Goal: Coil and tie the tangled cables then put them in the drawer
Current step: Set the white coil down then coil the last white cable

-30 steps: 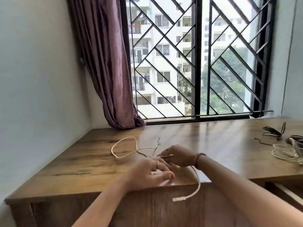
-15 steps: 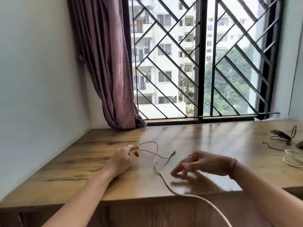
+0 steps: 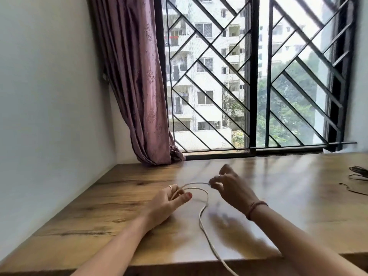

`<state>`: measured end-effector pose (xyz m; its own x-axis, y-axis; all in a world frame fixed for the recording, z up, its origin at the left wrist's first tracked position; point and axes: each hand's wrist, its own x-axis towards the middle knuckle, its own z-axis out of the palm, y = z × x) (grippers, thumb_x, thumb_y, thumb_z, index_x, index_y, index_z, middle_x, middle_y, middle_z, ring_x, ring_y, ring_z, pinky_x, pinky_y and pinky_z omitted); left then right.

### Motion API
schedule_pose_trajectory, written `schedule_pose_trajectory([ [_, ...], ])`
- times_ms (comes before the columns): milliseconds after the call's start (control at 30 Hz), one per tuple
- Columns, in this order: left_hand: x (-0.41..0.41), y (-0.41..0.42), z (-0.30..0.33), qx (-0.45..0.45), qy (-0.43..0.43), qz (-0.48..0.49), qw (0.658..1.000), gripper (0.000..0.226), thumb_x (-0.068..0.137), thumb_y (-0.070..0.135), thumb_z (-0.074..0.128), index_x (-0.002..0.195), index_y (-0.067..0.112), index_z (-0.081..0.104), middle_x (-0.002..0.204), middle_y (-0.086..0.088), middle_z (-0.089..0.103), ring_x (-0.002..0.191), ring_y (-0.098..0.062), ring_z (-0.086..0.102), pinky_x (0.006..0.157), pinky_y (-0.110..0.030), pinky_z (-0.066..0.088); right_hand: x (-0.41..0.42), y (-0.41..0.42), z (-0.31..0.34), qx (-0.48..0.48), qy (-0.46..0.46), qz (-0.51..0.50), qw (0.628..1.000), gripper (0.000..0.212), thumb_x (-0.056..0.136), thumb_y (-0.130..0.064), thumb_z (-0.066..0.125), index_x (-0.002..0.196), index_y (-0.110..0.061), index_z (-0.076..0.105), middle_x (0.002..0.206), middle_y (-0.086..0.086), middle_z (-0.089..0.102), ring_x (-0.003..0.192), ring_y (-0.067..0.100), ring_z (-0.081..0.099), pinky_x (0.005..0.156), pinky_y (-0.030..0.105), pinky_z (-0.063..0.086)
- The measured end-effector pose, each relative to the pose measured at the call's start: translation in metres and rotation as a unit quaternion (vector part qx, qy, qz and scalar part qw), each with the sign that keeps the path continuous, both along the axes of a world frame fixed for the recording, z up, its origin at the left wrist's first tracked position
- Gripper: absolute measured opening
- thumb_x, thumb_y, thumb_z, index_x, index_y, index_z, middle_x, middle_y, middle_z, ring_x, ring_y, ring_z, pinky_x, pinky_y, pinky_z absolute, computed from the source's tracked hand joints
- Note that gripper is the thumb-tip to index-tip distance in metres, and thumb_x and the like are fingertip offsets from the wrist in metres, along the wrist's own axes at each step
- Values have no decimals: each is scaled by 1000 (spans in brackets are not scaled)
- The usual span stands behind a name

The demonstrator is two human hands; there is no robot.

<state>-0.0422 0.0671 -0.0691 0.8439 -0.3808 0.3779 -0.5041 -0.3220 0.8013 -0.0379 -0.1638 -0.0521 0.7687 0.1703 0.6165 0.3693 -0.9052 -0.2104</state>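
Note:
A thin white cable (image 3: 201, 216) lies across the wooden desk top (image 3: 103, 212) and trails off over the front edge. My left hand (image 3: 167, 202) rests on the desk and pinches a small loop of the cable between thumb and fingers. My right hand (image 3: 231, 186) hovers just to the right and pinches the cable's end, so a short arc of cable spans between the two hands. A drawer is not in sight.
Dark cables (image 3: 358, 172) lie at the desk's far right edge. A purple curtain (image 3: 139, 86) hangs at the back left, a barred window (image 3: 253, 76) runs along the back, and a white wall (image 3: 49, 96) borders the left.
My right hand rose from the desk and took hold of the cable end. The loop in my left hand tightened, and the view tilted up slightly.

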Motion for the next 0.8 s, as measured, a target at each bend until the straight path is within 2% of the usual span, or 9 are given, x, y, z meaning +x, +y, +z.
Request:
schedule_pose_trajectory([
  [67,-5,-2,1,-64,-13,-34,997,69,66,74,62,88,9,66,66,9,62,60,-5,55,53,-17,43,2,3,10,68,-97,-1,993,12,89,-21,64,96,-22,74,94,5,59,73,23,62,68,33,52],
  [100,-4,-2,2,-104,-21,-39,994,78,63,78,60,94,7,69,80,7,70,74,-8,64,61,-20,50,3,4,16,104,-115,21,988,11,89,-19,63,94,-20,73,89,4,63,72,21,63,68,35,53],
  [200,3,-2,2,-233,-47,-3,971,81,65,83,51,107,16,67,111,4,70,109,-11,62,90,-30,51,-1,7,33,249,-60,165,952,18,89,-6,59,88,-20,69,85,2,72,79,13,66,75,32,53],
  [333,19,6,1,-336,-21,59,940,83,64,88,42,114,24,63,116,0,66,109,-14,60,91,-36,48,-18,20,55,448,-5,368,815,16,88,-14,55,88,-16,71,89,11,73,90,27,68,83,37,56],
  [433,31,7,1,-308,87,87,944,76,74,81,34,111,20,61,114,-9,64,98,-21,63,81,-36,50,-25,30,72,468,62,424,773,20,89,-8,59,104,-15,69,99,5,71,84,30,71,70,32,57],
  [500,38,5,2,-260,172,68,948,77,74,75,36,107,11,62,103,-12,66,86,-23,65,71,-34,49,-27,34,81,412,160,440,782,23,94,-9,52,110,-17,67,112,2,69,71,25,72,50,25,54],
  [600,46,1,3,-181,219,17,959,80,75,77,39,96,6,68,88,-12,70,70,-19,65,58,-26,46,-23,35,84,284,216,419,835,14,98,-9,47,108,-9,57,116,4,68,45,15,64,31,15,38],
  [700,51,-6,6,-118,227,-33,966,76,78,79,36,86,13,73,86,-9,72,64,-14,63,51,-20,40,-12,33,81,176,291,339,877,15,94,-13,56,105,-11,45,107,6,72,39,12,61,29,16,33],
  [800,58,-13,12,-98,255,-56,960,83,71,83,33,83,11,73,81,-8,72,58,-12,61,48,-18,40,1,36,74,45,323,262,908,16,92,-16,60,105,-14,52,92,4,74,46,10,65,32,15,33],
])
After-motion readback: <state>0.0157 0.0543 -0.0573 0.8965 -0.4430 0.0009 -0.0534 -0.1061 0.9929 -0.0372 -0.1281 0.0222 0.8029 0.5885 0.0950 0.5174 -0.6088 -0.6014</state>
